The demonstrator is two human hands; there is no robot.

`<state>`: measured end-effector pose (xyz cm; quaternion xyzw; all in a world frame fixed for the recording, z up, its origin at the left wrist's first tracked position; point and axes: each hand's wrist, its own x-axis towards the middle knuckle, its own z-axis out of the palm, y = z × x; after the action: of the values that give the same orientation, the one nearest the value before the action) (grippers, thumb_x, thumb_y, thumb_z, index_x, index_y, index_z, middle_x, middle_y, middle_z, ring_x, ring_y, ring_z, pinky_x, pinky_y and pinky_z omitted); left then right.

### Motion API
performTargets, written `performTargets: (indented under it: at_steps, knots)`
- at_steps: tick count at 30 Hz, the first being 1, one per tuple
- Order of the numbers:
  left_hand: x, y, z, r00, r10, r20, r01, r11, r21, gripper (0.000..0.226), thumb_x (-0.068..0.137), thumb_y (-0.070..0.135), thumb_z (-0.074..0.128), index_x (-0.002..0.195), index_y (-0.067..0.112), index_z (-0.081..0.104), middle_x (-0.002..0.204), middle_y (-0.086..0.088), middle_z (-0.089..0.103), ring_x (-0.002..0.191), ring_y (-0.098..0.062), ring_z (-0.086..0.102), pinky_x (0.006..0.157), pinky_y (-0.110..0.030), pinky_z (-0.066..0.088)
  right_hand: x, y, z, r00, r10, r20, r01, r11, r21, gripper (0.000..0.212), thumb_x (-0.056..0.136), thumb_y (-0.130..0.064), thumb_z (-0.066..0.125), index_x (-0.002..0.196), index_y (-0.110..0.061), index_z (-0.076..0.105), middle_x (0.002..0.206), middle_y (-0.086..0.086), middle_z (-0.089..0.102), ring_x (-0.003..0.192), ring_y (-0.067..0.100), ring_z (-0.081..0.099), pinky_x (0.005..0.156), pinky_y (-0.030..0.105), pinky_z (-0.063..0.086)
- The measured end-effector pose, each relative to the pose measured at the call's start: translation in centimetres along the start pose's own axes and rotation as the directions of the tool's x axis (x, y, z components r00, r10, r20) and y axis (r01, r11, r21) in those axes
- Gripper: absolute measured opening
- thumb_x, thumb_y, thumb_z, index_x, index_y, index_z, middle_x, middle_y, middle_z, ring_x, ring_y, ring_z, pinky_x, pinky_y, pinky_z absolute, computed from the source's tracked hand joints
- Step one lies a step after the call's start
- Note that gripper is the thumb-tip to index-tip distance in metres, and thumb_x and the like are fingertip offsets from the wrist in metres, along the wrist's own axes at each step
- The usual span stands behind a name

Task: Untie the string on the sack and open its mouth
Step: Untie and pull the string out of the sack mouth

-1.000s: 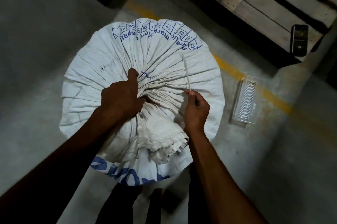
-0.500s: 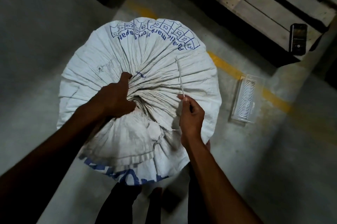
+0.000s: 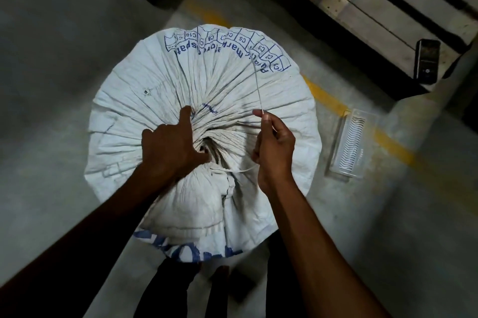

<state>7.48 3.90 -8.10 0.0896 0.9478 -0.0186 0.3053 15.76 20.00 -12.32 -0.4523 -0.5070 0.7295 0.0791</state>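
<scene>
A full white woven sack [image 3: 144,116] with blue print stands upright on the floor, its top gathered into tight pleats at the middle. My left hand [image 3: 172,148] presses on the gathered neck, fingers curled into the pleats. My right hand [image 3: 273,149] pinches a thin white string [image 3: 257,84]. One end of the string rises stiffly from my fingertips toward the far side. Another stretch runs from under my palm to the neck of the sack. The loose mouth flap fans out toward me below both hands.
A wooden pallet [image 3: 362,7] lies at the upper right with a dark phone [image 3: 426,60] on its edge. A clear plastic tray [image 3: 350,144] sits on the concrete floor right of the sack. A yellow floor line [image 3: 333,103] runs diagonally behind. My legs show below the sack.
My right hand has lifted with the string, so the strand from the neck is longer. My left hand has stayed on the gathered neck.
</scene>
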Motion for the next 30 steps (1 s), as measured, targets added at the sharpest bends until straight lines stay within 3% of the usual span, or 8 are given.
performTargets:
  at_steps: [6, 9, 12, 16, 20, 24, 26, 30]
  knots:
    - [1.0, -1.2, -0.8, 0.995, 0.037, 0.092, -0.029, 0.996, -0.086, 0.098, 0.078, 0.044, 0.081, 0.152, 0.03, 0.018, 0.112, -0.017, 0.071, 0.11, -0.04, 0.067, 0.101, -0.048, 0.044, -0.8, 1.2, -0.8, 1.0, 0.018, -0.006, -0.018, 0.998, -0.059, 0.025, 0.107, -0.026, 0.054, 0.112, -0.019, 0.078, 0.052, -0.018, 0.035, 0.049, 0.009, 0.022, 0.047, 0.021, 0.023]
    - [1.8, -2.3, -1.0, 0.98, 0.076, 0.186, -0.036, 0.976, -0.213, 0.106, 0.072, 0.038, 0.084, 0.152, 0.03, 0.016, 0.125, -0.016, 0.068, 0.115, -0.04, 0.066, 0.102, -0.048, 0.047, -1.3, 1.7, -1.1, 0.999, 0.033, -0.017, -0.034, 0.997, -0.074, 0.026, 0.107, -0.024, 0.054, 0.114, -0.018, 0.078, 0.053, -0.021, 0.047, 0.052, -0.004, 0.035, 0.052, 0.018, 0.031]
    - [1.9, -2.9, -0.7, 0.966, 0.126, 0.225, -0.039, 0.934, -0.355, 0.11, 0.071, 0.026, 0.088, 0.156, 0.026, 0.018, 0.135, -0.013, 0.063, 0.117, -0.037, 0.065, 0.103, -0.043, 0.047, -1.5, 1.9, -1.6, 0.997, 0.066, -0.032, -0.068, 0.995, -0.078, 0.026, 0.108, -0.025, 0.053, 0.115, -0.02, 0.077, 0.055, -0.02, 0.049, 0.052, -0.004, 0.038, 0.052, 0.019, 0.032]
    - [1.5, -3.5, -0.4, 0.967, 0.15, 0.206, -0.039, 0.887, -0.46, 0.121, 0.046, 0.045, 0.071, 0.155, 0.028, 0.022, 0.131, -0.005, 0.062, 0.111, -0.031, 0.065, 0.104, -0.046, 0.049, -1.5, 2.0, -2.9, 0.996, 0.085, -0.032, -0.088, 0.99, -0.113, 0.026, 0.107, -0.029, 0.054, 0.113, -0.023, 0.078, 0.055, -0.021, 0.052, 0.057, -0.001, 0.038, 0.054, 0.02, 0.031]
    - [1.7, -3.6, -0.4, 0.967, 0.163, 0.194, -0.057, 0.885, -0.463, 0.127, 0.04, 0.064, 0.068, 0.155, 0.032, 0.023, 0.141, -0.003, 0.059, 0.122, -0.03, 0.063, 0.107, -0.042, 0.047, -1.5, 0.9, -4.2, 0.989, 0.148, 0.018, -0.146, 0.985, -0.093, 0.026, 0.107, -0.027, 0.054, 0.111, -0.018, 0.078, 0.049, -0.015, 0.029, 0.044, 0.006, 0.018, 0.042, 0.017, 0.019]
    - [0.6, -3.1, 0.6, 0.994, 0.096, 0.055, -0.055, 0.859, -0.509, 0.119, 0.045, 0.089, 0.07, 0.147, 0.045, 0.028, 0.141, 0.0, 0.063, 0.124, -0.028, 0.064, 0.105, -0.043, 0.05, -0.9, -0.6, -5.1, 0.986, 0.149, 0.07, -0.144, 0.987, -0.067, 0.026, 0.108, -0.025, 0.052, 0.113, -0.016, 0.076, 0.049, -0.013, 0.025, 0.041, 0.004, 0.015, 0.04, 0.015, 0.017]
    - [-0.1, -2.6, 1.4, 0.996, 0.07, -0.045, -0.083, 0.869, -0.488, 0.113, 0.052, 0.09, 0.071, 0.148, 0.046, 0.028, 0.136, -0.003, 0.067, 0.12, -0.032, 0.066, 0.1, -0.047, 0.053, -0.6, -1.4, -5.5, 0.985, 0.14, 0.096, -0.135, 0.989, -0.063, 0.026, 0.109, -0.024, 0.051, 0.112, -0.015, 0.076, 0.05, -0.012, 0.024, 0.042, 0.004, 0.015, 0.041, 0.014, 0.017]
    - [-1.3, -1.5, 3.0, 0.941, 0.13, -0.312, -0.215, 0.943, -0.253, 0.108, 0.065, 0.088, 0.067, 0.156, 0.043, 0.03, 0.139, -0.005, 0.055, 0.124, -0.032, 0.058, 0.098, -0.049, 0.048, -0.1, -3.4, -6.8, 0.987, 0.104, 0.12, -0.097, 0.993, -0.061, 0.028, 0.109, -0.022, 0.049, 0.113, -0.013, 0.075, 0.054, -0.009, 0.021, 0.044, 0.005, 0.014, 0.041, 0.015, 0.016]
